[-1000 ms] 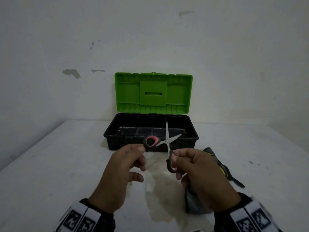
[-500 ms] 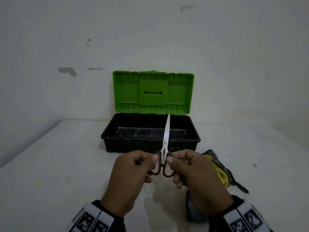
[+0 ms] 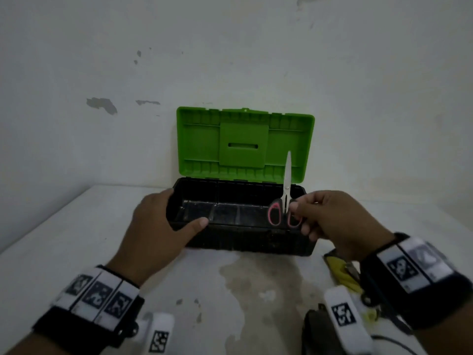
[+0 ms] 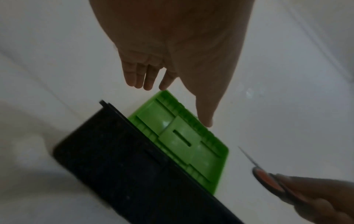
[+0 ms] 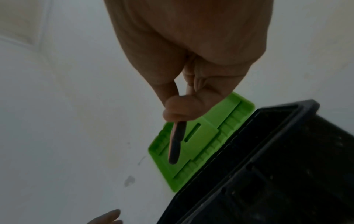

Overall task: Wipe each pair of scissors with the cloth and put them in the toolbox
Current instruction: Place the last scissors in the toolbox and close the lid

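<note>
The toolbox stands with its green lid up against the wall and its black tray bare. My right hand pinches the right handle loop of the red-and-black scissors. Their blades are closed and point up over the box's right end. From the right wrist, the dark handle hangs below my pinching fingers. My left hand is at the box's left front corner with straight fingers and thumb spread; I cannot tell if it touches. The dark cloth lies at bottom right.
A yellow-handled pair of scissors lies on the white table to the right, partly under my right wrist. A stained patch marks the table in front of the box. The wall rises directly behind the lid.
My left hand has let go of the scissors and moved to the toolbox's left corner. My right hand alone has carried the closed scissors forward and right, over the box.
</note>
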`<state>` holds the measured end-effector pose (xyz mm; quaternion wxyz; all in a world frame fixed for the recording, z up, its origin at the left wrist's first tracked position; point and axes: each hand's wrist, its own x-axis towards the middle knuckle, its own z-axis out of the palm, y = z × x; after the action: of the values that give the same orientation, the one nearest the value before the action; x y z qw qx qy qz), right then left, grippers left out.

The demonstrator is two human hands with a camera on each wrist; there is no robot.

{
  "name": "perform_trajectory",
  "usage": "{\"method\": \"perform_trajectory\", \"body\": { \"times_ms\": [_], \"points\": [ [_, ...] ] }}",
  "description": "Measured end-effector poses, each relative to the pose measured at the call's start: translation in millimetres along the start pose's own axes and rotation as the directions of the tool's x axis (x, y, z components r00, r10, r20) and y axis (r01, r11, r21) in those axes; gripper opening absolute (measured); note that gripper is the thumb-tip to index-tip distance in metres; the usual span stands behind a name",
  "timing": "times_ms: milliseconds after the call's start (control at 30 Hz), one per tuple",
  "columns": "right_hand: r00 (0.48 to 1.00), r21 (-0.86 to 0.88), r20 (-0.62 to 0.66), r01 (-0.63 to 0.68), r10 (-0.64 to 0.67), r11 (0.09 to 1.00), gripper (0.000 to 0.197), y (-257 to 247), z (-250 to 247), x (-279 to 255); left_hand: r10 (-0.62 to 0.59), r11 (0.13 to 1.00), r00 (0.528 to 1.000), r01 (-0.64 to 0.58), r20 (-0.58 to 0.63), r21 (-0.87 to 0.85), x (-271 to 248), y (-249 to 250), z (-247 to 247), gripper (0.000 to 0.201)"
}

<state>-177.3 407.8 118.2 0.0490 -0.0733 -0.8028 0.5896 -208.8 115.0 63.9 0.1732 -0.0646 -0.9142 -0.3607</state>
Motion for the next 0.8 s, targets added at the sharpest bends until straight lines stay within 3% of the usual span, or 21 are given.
{"method": "perform_trajectory", "body": {
  "times_ms": [167, 333, 467, 667, 800],
  "points": [
    [0.985, -0.172, 0.037, -0.162, 0.171, 0.972, 0.016, -6, -5, 63, -0.079, 0.980, 0.975, 0.037, 0.208, 0.197, 49, -22, 3, 0.096],
    [0.914, -0.395, 0.143, -0.300, 0.380, 0.869, 0.027, 4, 14, 105, -0.144, 0.972, 0.913, 0.059, 0.381, 0.226, 77, -57, 29, 0.123],
    [0.867, -0.504, 0.160, -0.340, 0.472, 0.794, 0.024, 21, 27, 125, -0.123, 0.980, 0.931, 0.059, 0.344, 0.192, 75, -68, 38, 0.136],
    [0.850, -0.628, 0.139, -0.321, 0.509, 0.708, 0.024, 41, 36, 144, -0.094, 0.975, 0.940, 0.020, 0.327, 0.223, 74, -73, 43, 0.139],
    [0.893, -0.755, 0.117, -0.204, 0.435, 0.623, 0.023, 51, 39, 151, -0.130, 0.963, 0.932, 0.037, 0.338, 0.269, 76, -72, 42, 0.150]
  ]
}}
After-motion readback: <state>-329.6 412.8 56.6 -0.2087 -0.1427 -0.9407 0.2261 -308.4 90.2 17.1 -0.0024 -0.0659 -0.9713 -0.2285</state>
